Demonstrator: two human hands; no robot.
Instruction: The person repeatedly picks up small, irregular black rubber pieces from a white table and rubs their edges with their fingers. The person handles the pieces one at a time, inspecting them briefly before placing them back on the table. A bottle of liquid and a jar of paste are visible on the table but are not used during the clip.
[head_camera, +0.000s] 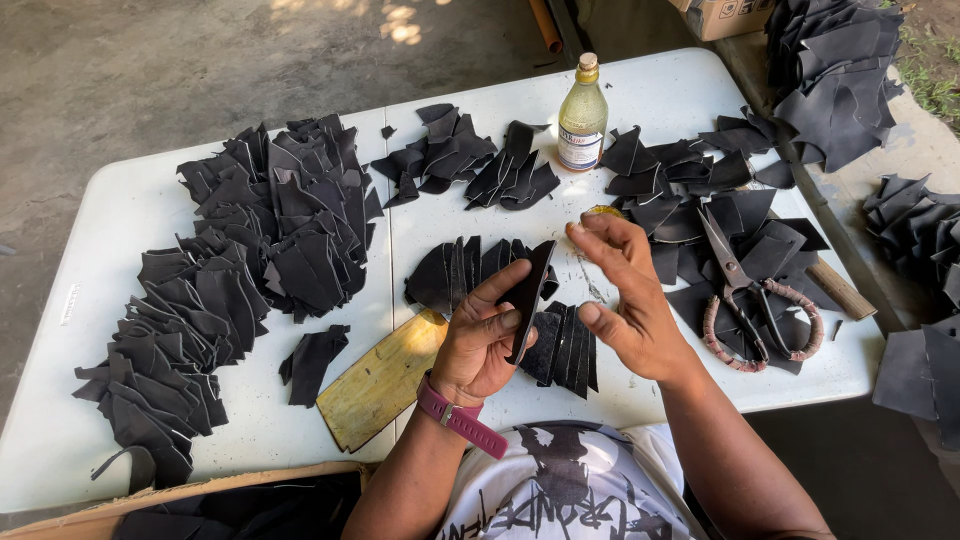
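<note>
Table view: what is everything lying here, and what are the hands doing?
black cut pieces: many, black, heaped across the folding table
held piece: one, black, pinched in the left hand
glass bottle: one, yellowish, table's far edge
scissors: one, metal with wrapped handles, right side on pieces
wooden board: one, yellow, near the left wrist
left hand: holds the piece, wears a maroon wristband
right hand: open, beside the piece
</note>
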